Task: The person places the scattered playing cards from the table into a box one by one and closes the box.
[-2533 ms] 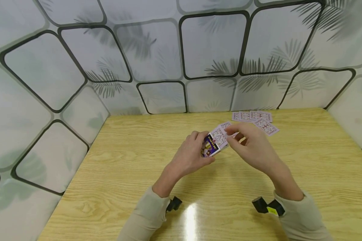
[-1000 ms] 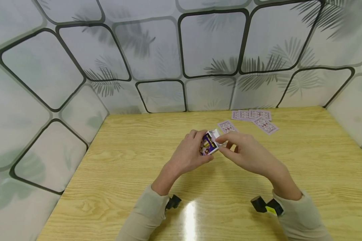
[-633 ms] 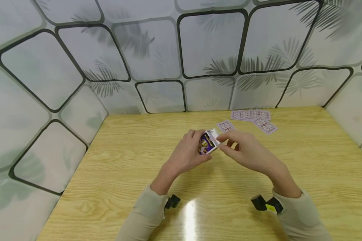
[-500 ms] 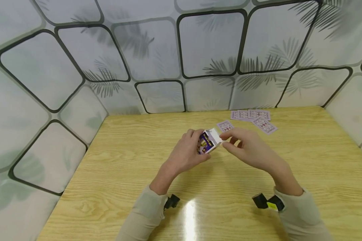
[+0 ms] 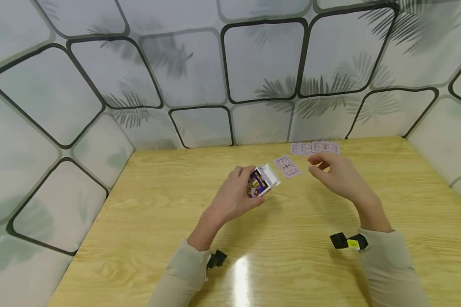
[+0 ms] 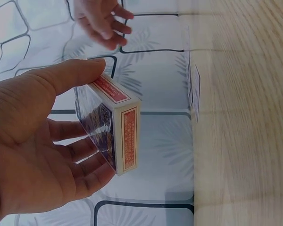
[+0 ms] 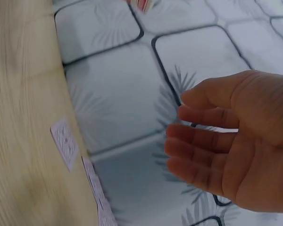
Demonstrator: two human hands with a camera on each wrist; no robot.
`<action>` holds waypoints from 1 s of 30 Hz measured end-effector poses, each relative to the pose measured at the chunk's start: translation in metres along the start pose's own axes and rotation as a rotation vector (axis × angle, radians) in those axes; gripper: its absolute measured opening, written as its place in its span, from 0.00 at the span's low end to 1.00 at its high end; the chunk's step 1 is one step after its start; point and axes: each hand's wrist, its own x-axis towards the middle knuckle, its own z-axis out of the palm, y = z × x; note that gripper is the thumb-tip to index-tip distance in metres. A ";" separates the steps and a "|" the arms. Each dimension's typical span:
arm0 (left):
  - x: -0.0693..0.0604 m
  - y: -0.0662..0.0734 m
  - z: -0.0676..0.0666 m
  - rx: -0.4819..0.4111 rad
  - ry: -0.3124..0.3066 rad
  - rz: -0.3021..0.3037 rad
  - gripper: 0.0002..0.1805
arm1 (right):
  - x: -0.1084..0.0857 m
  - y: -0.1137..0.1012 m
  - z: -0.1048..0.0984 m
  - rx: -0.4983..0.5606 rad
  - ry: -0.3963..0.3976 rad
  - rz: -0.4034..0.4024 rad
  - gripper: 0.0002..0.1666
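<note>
My left hand (image 5: 234,194) grips a purple card box (image 5: 257,184) above the table, and its white flap end (image 5: 269,175) points up and to the right. In the left wrist view, the thumb lies along one narrow edge of the box (image 6: 126,139), with red-labelled sides showing, and the fingers are behind it. To the right of the box, my right hand (image 5: 339,177) hovers over the table with loosely bent fingers and nothing in them. A patterned playing card (image 5: 287,166) lies face down beyond the box. Several overlapping playing cards (image 5: 305,148) lie behind the right hand, which partly covers them.
The wooden table (image 5: 157,221) ends at a patterned fabric wall (image 5: 199,85) close behind the cards. Another stretch of the fabric stands along the left side. Black wrist cameras (image 5: 347,241) are strapped at both cuffs.
Cards that stuck out of the box 2.5 seconds ago no longer show there. My right hand has let go of the flap and moved right, towards the cards at the back. The left hand stays on the box.
</note>
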 end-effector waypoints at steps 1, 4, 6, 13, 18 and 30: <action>-0.001 0.000 0.000 -0.002 0.001 -0.001 0.45 | 0.002 0.005 -0.002 -0.010 -0.012 0.035 0.21; -0.002 -0.001 -0.002 -0.019 0.003 -0.010 0.45 | 0.010 0.022 -0.007 -0.040 -0.048 0.138 0.26; -0.003 -0.001 -0.003 -0.029 0.003 -0.018 0.45 | 0.018 0.035 -0.011 -0.064 -0.060 0.187 0.28; -0.003 -0.001 -0.007 -0.037 0.005 -0.023 0.45 | 0.038 0.073 -0.021 -0.186 -0.147 0.307 0.39; -0.004 -0.002 -0.009 -0.049 0.009 -0.023 0.45 | 0.039 0.094 -0.017 -0.230 -0.233 0.384 0.43; -0.003 -0.003 -0.011 -0.046 0.013 -0.024 0.46 | 0.037 0.114 -0.002 -0.319 -0.252 0.409 0.38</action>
